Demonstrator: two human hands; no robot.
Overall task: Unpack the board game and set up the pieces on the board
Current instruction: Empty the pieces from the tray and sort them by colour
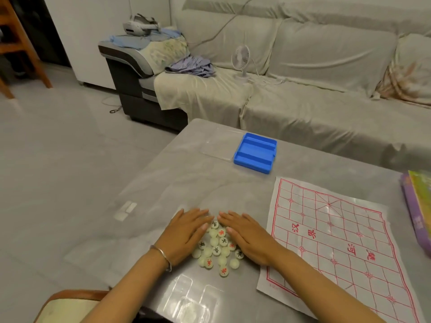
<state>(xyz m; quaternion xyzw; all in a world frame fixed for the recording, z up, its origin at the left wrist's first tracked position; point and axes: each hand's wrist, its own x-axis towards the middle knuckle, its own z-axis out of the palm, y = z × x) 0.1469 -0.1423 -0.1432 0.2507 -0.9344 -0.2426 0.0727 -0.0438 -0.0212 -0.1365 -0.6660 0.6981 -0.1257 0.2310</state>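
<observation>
Several round cream chess pieces (217, 250) with red or black characters lie in a loose heap on the grey table (186, 183). My left hand (186, 231) lies flat on the heap's left side, fingers straight. My right hand (245, 234) lies flat on its right side, fingertips nearly meeting the left's. Some pieces are hidden under both palms. The paper board (338, 243), white with a red grid, is spread out to the right of my hands. The empty blue tray (255, 153) sits farther back, with its clear lid (219, 145) beside it on the left.
A purple and green box (417, 206) lies at the table's right edge. A covered sofa (303, 89) with a small white fan (241, 61) and clothes stands behind the table. A chair back (70, 299) shows at the bottom left.
</observation>
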